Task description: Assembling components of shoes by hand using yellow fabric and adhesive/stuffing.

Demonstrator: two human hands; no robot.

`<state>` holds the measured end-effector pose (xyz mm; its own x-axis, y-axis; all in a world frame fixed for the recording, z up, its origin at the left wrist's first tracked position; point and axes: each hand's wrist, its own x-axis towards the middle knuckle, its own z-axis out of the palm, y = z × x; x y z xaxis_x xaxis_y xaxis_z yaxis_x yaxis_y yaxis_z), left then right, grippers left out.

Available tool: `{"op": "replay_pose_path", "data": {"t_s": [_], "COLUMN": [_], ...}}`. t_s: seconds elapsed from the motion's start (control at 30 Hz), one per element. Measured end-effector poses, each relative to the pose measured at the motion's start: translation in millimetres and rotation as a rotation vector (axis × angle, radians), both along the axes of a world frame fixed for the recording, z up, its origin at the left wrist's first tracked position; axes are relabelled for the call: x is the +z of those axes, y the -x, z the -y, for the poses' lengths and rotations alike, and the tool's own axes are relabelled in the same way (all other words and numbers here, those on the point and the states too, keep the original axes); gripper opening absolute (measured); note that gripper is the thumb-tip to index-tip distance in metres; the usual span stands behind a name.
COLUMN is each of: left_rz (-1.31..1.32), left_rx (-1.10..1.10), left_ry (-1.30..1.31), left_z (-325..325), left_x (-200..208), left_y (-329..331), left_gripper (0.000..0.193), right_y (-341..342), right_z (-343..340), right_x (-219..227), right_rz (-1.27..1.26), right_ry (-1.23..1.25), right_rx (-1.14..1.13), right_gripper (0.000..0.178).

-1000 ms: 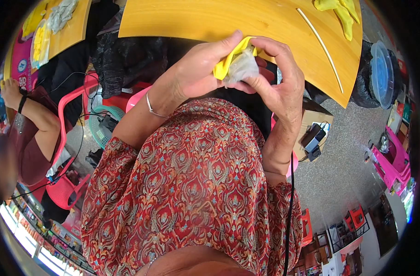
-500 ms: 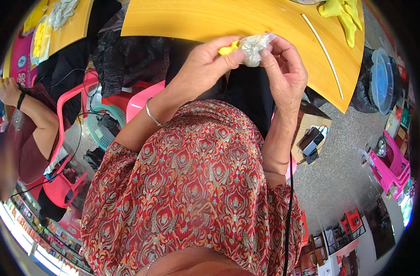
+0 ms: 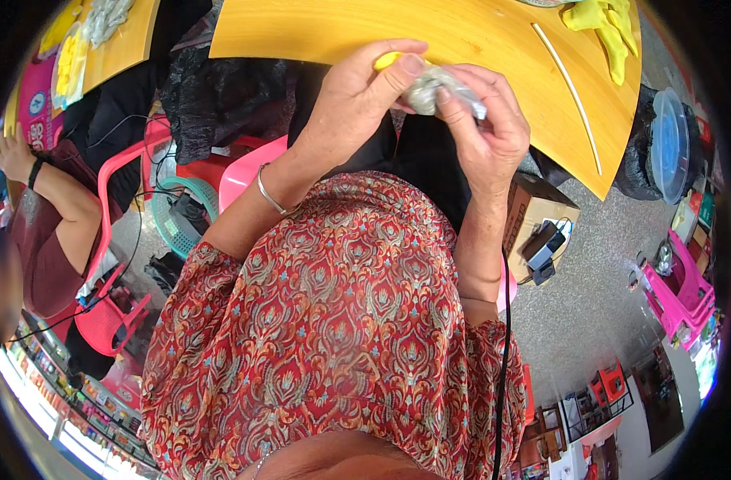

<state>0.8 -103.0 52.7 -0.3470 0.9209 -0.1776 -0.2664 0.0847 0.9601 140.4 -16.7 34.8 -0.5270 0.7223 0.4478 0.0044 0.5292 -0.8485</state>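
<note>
My left hand (image 3: 357, 92) is closed on a small yellow piece (image 3: 388, 60), mostly hidden behind the fingers, its kind unclear. Its thumb presses against a crumpled, see-through plastic bag (image 3: 436, 90) with greyish-white stuff showing in it. My right hand (image 3: 493, 116) grips the other side of that bag between thumb and fingers. Both hands are close together just over the near edge of the yellow wooden table (image 3: 325, 32). Whether the yellow piece reaches into the bag cannot be seen.
A thin white rod (image 3: 568, 92) and limp yellow pieces (image 3: 609, 36) lie on the table's right part. A lidded clear tub (image 3: 669, 144) stands beyond its right end. Below is a cardboard box (image 3: 533, 212) with a black device. A co-worker's arm (image 3: 61, 196) reaches in at left.
The bag has turned and tilted downward to the right. My right fingers have folded further around it, and my left thumb has come up over the yellow piece.
</note>
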Motion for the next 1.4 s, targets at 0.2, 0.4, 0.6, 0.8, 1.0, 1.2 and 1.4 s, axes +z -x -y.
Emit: {"op": "replay_pose_path", "data": {"t_s": [0.2,0.4,0.6,0.8,1.0,1.2,1.4], "left_rz": [-0.193,0.145,0.239,0.384,-0.171,-1.048,-1.175], "left_rx": [0.051,0.162,0.153,0.155,0.182,0.041,0.019], "left_ry": [-0.135,-0.157,-0.182,-0.276,-0.270,-0.400,-0.410], "left_z": [-7.8,-12.5,-10.3,-9.9,-9.6,-17.8,-17.2], "left_x": [-8.8,-7.1,-6.1,-12.6,8.2,21.9,9.7], "left_y": [9.8,8.0,9.2,12.4,5.9,18.9,20.4], "left_gripper": [0.021,0.017,0.014,0.013,0.022,0.015,0.020], "right_y": [-1.1,3.9,9.2,6.3,-6.1,-8.8,-10.2], "right_z": [0.3,0.6,3.9,0.0,-7.6,-7.4,-7.3], "right_x": [3.6,14.6,4.6,8.5,1.8,9.4,9.3], "right_rz": [-0.121,-0.035,-0.038,-0.001,-0.058,-0.098,-0.227], "right_ry": [0.422,0.078,-0.024,-0.001,0.169,0.201,0.323], "right_rx": [-0.019,0.111,-0.038,0.005,-0.010,0.037,0.095], "right_gripper": [0.042,0.053,0.031,0.026,0.022,0.025,0.024]}}
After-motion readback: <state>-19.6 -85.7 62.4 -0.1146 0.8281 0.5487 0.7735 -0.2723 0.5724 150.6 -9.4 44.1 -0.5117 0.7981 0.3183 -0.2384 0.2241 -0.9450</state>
